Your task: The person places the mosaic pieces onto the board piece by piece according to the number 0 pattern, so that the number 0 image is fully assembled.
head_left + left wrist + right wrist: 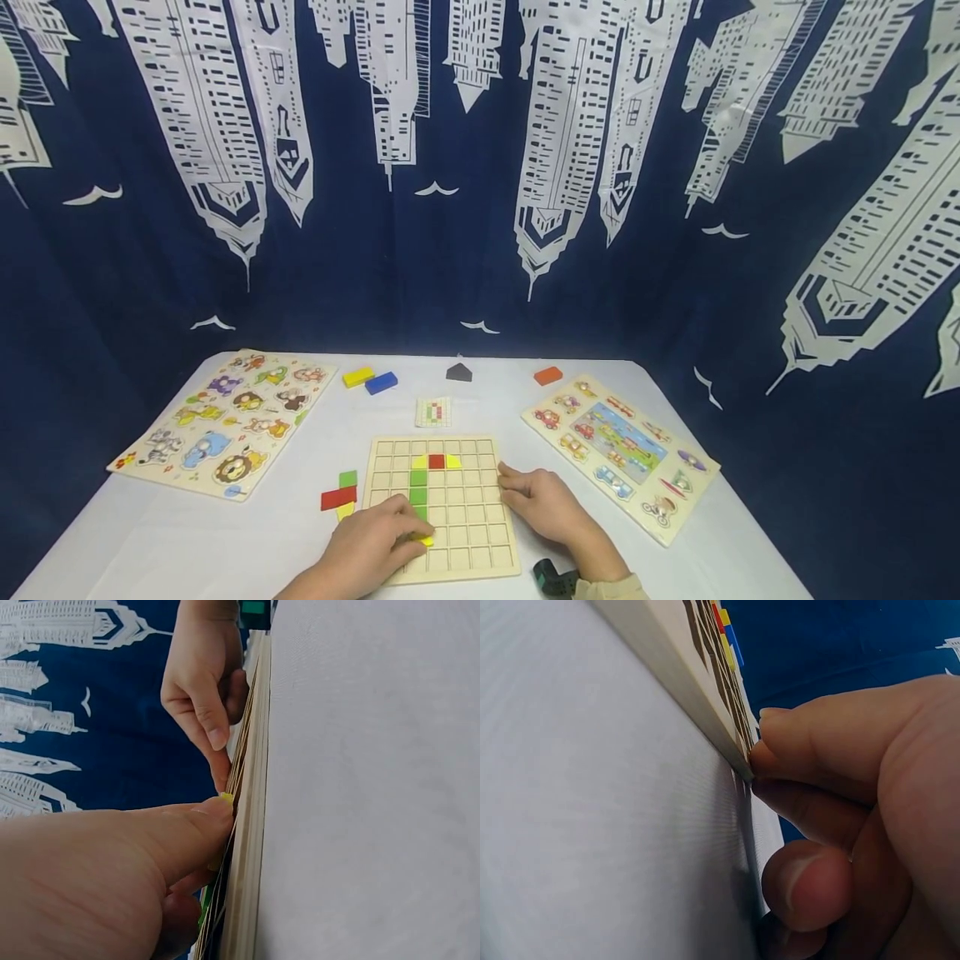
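Board (480,512) of pale gridded wood lies flat on the white counter (255,533) at the lower middle of the head view, its near edge toward the bottom of the frame; foreshortened, it looks close to square, so I cannot name a longer axis. On it a red piece (437,462) between two yellow pieces (453,462) makes a short crosswise row near the top, and green pieces (417,495) form a column running down from that row's left end. The left hand (375,537) pinches another yellow piece (426,541) at the column's lower end; only a sliver shows, and which way it points is hard to make out. The right hand (547,504) has its fingertips at the board's right edge; whether they grip or merely press, I cannot tell. The left wrist view adds a yellow tip at the end of the thumb, with the board nearly edge-on, while the right wrist view reveals bent lower fingers that the head view conceals. The left hand covers the board's lower left part, and the small card (433,412) above the board bears a coloured pattern too small to read exactly.
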`<move>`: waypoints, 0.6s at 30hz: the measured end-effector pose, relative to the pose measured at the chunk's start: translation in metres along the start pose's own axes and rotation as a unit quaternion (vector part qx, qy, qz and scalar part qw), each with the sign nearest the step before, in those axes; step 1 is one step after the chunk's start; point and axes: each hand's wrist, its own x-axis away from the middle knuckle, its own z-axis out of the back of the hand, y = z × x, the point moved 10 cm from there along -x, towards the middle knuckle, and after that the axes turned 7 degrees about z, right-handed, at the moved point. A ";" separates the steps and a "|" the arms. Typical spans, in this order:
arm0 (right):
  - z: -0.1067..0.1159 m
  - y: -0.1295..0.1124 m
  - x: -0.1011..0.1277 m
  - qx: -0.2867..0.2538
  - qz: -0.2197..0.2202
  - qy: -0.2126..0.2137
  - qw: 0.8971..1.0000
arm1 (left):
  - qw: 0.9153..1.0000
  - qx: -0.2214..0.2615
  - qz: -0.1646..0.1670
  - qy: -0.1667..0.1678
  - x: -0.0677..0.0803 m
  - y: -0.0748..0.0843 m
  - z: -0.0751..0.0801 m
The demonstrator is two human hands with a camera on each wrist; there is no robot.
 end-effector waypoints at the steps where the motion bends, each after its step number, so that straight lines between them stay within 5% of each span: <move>1: 0.000 0.000 0.000 0.001 0.000 0.001 1.000 | 1.000 -0.002 -0.004 0.003 0.000 0.000 0.001; 8: -0.001 0.000 -0.001 0.000 0.000 0.002 1.000 | 0.997 -0.029 -0.052 0.040 0.003 0.004 0.010; 18: 0.000 -0.001 -0.001 0.005 0.000 -0.001 1.000 | 0.997 -0.019 -0.028 0.068 0.002 0.001 0.015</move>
